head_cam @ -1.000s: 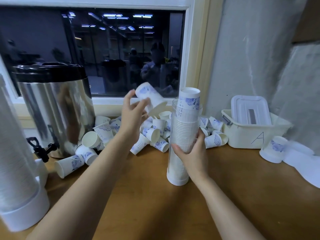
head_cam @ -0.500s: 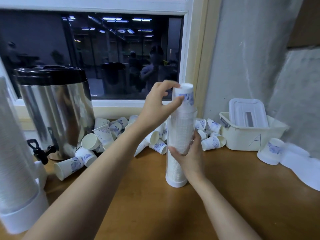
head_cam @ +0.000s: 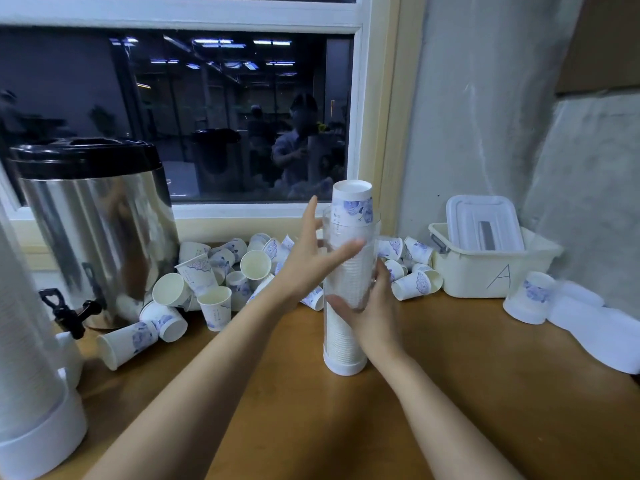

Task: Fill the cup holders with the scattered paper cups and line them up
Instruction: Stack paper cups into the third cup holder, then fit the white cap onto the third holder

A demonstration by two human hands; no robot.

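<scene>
The clear cup holder (head_cam: 350,271) stands upright on the wooden counter (head_cam: 467,393), pretty much dead centre. It's packed with nested paper cups right down to its white base (head_cam: 345,366). The top cup (head_cam: 352,201) sits upside down and pokes out above the tube's rim, blue print showing.

The right hand (head_cam: 372,308) comes in from 4 o'clock and grips the tube around its middle, with the thumb across the front. The left hand (head_cam: 310,259) is at the tube's 9 o'clock, higher up. It's flat and not gripping anything: fingers (head_cam: 348,247) straight and laid over the front of the tube, thumb pointing up.

The loose cups are in two bunches. The big pile (head_cam: 221,271) lies at 9 to 10 o'clock from the holder, mostly tipped on their sides with a couple upright. A smaller bunch (head_cam: 410,268) is at 2 o'clock, just beside a white bin marked "A" (head_cam: 485,271) with its lid (head_cam: 483,221) resting on top. One more upside-down cup (head_cam: 529,297) stands at 3 o'clock, past the bin.

A steel drinks urn (head_cam: 100,237) with a black lid is at 10 o'clock, under the window (head_cam: 207,116). A second cup holder (head_cam: 27,358) sits way over at 8 o'clock, partly cut off by the frame edge.
</scene>
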